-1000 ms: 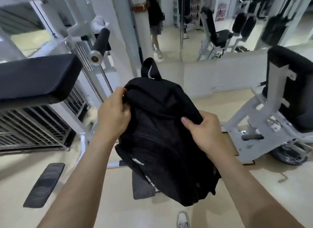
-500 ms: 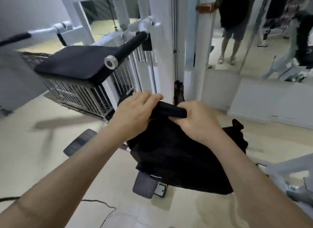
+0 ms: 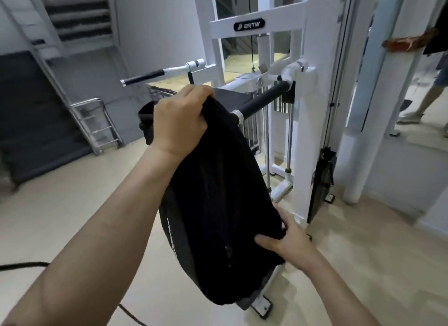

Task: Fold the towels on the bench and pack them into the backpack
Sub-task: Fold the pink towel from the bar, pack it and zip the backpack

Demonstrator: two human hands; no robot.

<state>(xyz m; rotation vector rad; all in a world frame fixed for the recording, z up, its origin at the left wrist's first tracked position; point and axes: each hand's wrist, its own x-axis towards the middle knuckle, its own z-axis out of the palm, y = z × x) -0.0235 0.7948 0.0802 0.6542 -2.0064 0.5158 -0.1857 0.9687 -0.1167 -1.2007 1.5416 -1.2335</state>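
Item 1. Backpack (image 3: pixel 218 192): black fabric, held off the floor (image 3: pixel 60 216) between two hands and tilted, its upper end away to the left and its lower end nearer the camera. A vertical zip line shows on the facing side. It is closed as far as can be seen.

Item 2. Left hand (image 3: pixel 179 122): fingers curled over the upper end of the backpack, gripping a bunch of fabric. Forearm bare.

Item 3. Right hand (image 3: pixel 288 240): clasps the lower right side of the backpack, with the thumb pressed on the facing side and the fingers wrapped behind.

Item 4. Gym machine (image 3: pixel 300 107): white frame, upright, directly behind the backpack, with a "BRTW" plate (image 3: pixel 249 25) on its crossbar. Two black-gripped handles: one (image 3: pixel 264 99) just right of the left hand, one (image 3: pixel 143 78) above and to the left. A black pad (image 3: pixel 230 97) is partly hidden by the left hand.

Item 5. Foot plate (image 3: pixel 260 306): grey, on the floor below the backpack's lower end; contact cannot be told.

Item 6. Black cable (image 3: pixel 21 265): on the floor at the left edge.

Item 7. Staircase (image 3: pixel 31 122): dark, far left.

Item 8. Mirror (image 3: pixel 424 100): far right, showing a person's legs.
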